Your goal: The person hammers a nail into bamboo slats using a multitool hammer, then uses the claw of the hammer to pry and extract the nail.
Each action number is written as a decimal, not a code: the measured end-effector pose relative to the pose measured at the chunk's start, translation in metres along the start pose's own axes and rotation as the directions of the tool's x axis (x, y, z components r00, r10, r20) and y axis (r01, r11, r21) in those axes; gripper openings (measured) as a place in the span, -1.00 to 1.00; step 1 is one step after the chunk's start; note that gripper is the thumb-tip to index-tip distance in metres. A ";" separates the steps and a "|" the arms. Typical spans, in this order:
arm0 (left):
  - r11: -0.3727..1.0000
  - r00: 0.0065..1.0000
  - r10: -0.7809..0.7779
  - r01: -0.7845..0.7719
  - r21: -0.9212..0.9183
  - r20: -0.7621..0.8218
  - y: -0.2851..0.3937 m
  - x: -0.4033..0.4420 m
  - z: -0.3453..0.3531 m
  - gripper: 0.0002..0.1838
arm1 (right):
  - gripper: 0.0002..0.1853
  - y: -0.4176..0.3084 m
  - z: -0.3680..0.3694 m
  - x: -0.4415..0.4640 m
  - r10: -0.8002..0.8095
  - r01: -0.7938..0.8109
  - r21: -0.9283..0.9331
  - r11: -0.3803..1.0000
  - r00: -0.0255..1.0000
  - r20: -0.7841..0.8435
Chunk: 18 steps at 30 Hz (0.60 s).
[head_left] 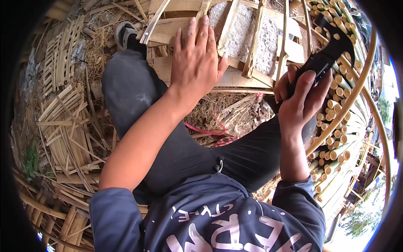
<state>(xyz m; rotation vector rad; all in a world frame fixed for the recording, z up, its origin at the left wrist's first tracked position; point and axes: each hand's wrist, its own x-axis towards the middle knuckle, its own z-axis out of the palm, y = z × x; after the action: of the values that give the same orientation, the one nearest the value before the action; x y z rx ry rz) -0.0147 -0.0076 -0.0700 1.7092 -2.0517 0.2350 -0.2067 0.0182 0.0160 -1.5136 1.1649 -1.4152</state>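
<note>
One black hammer (322, 59), gripped within right hand (297, 103).

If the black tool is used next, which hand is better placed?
Probably the right hand: it grips the black tool, beside the wooden slats. The left hand lies palm down over them.

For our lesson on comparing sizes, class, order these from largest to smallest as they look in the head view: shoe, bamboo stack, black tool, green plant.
1. Bamboo stack
2. Black tool, partly covered by the right hand
3. Shoe and green plant: too alike to rank
</note>
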 end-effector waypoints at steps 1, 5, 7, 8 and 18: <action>1.000 1.000 0.007 -0.007 0.000 -0.016 0.000 0.001 0.000 -0.31 | -0.58 0.011 0.002 -0.003 -0.075 0.082 0.079 0.994 0.993 -0.086; 1.000 0.999 0.009 -0.009 -0.010 -0.035 0.001 0.003 -0.004 -0.33 | -0.48 0.007 -0.021 0.010 0.043 0.293 -0.552 0.781 0.856 0.516; 1.000 0.998 0.008 -0.009 -0.015 -0.055 -0.001 0.006 0.000 -0.33 | -0.49 -0.007 -0.013 0.005 0.080 -0.042 -0.203 0.978 0.980 0.184; 1.000 0.999 0.012 -0.013 -0.021 -0.046 -0.001 0.003 -0.001 -0.33 | -0.48 -0.004 -0.003 0.004 0.028 -0.025 -0.098 0.995 0.999 0.029; 0.999 0.998 0.044 -0.044 -0.008 -0.034 -0.004 0.000 0.002 -0.28 | -0.50 0.005 -0.004 0.007 0.083 -0.027 -0.382 0.924 0.988 0.132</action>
<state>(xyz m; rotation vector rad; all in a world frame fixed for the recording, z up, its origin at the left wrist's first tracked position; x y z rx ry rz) -0.0116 -0.0092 -0.0728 1.6456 -2.0647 0.2667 -0.2118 0.0106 0.0143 -1.7985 1.4363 -1.0587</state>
